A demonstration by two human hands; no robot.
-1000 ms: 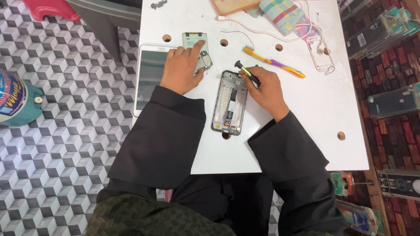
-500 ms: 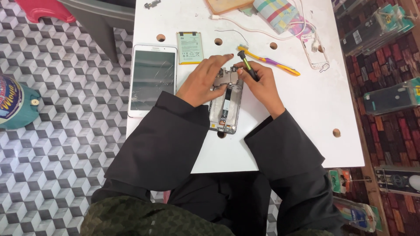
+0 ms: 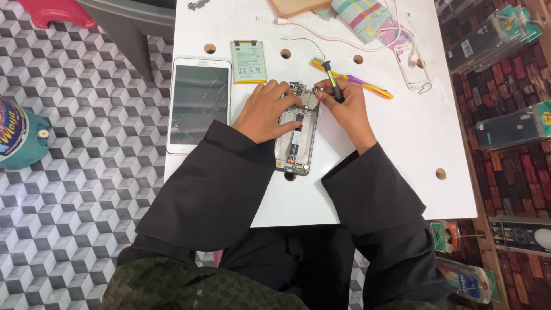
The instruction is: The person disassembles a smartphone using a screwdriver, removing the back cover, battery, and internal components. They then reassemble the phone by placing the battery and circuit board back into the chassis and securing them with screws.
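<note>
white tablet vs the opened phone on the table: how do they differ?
The white tablet is larger and lies untouched; the opened phone is narrower, under the left hand, while the right hand holds a screwdriver at its top. The tablet shows a cracked screen; the phone shows bare internals. Both lie flat on the white table.

Left hand (image 3: pixel 265 112) lies flat, fingers spread; right hand (image 3: pixel 344 109) curled in a grip

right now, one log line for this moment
left hand: steadies opened phone | right hand: holds screwdriver at phone top | battery: apart
</note>
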